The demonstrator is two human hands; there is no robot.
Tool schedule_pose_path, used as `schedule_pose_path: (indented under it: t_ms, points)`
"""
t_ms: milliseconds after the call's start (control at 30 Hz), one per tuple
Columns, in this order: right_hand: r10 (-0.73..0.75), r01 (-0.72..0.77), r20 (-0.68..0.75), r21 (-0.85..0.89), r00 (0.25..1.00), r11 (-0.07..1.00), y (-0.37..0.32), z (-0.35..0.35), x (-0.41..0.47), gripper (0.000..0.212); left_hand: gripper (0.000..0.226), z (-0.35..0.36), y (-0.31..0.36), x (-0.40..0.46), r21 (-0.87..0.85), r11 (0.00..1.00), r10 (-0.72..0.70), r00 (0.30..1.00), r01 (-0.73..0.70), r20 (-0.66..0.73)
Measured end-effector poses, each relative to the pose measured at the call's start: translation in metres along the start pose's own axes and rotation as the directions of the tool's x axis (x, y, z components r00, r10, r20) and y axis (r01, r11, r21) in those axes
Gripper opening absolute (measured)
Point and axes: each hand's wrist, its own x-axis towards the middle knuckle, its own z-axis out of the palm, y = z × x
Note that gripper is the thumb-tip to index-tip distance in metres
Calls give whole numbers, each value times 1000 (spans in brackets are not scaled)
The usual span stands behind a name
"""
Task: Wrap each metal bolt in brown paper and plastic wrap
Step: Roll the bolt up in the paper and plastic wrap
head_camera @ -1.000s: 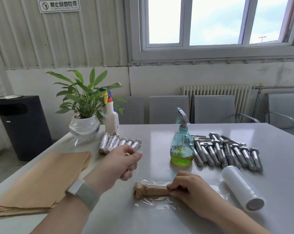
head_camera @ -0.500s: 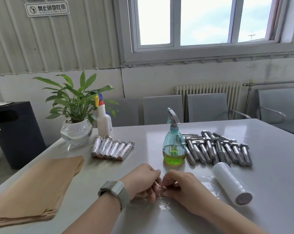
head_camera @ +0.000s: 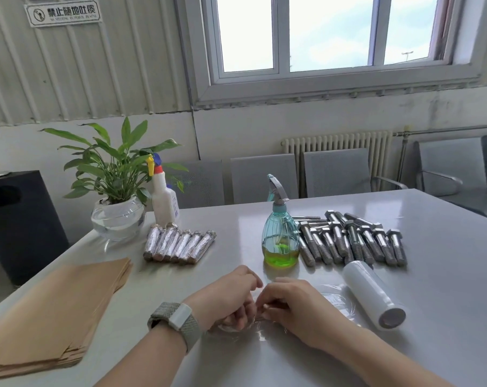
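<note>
Starting at the left edge of the table (head_camera: pixel 446 275), a stack of brown paper sheets (head_camera: pixel 52 311) waits unused, and just beyond it seven wrapped bolts (head_camera: pixel 179 245) lie side by side in a tidy row — that much looks finished. At the middle, the left hand (head_camera: pixel 227 298) and the right hand (head_camera: pixel 289 303) meet fingertip to fingertip over a sheet of plastic wrap (head_camera: pixel 264 331) spread on the tabletop, both with fingers curled inward as if pinching its near edge; the bolt being wrapped is hidden under them, so I cannot say how far round the film has gone. Behind them stands a green spray bottle (head_camera: pixel 280 241). Farther right lies a pile of bare bolts (head_camera: pixel 354 241), well over a dozen by my guess — so most of the job is left. The roll of plastic wrap (head_camera: pixel 373 296) rests just beside the right hand.
</note>
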Motion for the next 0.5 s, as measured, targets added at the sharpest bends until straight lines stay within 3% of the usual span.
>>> schedule_pose_path:
  t_ms: [133,300,400,500]
  points:
    - [-11,11,-6,-2,1000,1000,-3,-2,0,8,36,1,2,-8,22,1000,1,1000,-2,20]
    - [-32,32,3,-4,999,999,-6,-4,0,4,38,10,-2,-35,184,972,146,989,-148,27]
    - [-41,41,5,-38,999,998,-6,-5,1,4,35,19,-9,-61,83,974,206,975,-212,80]
    - [-56,56,0,-32,998,998,-7,-5,2,5,22,11,-14,-79,88,931,361,929,-354,-84]
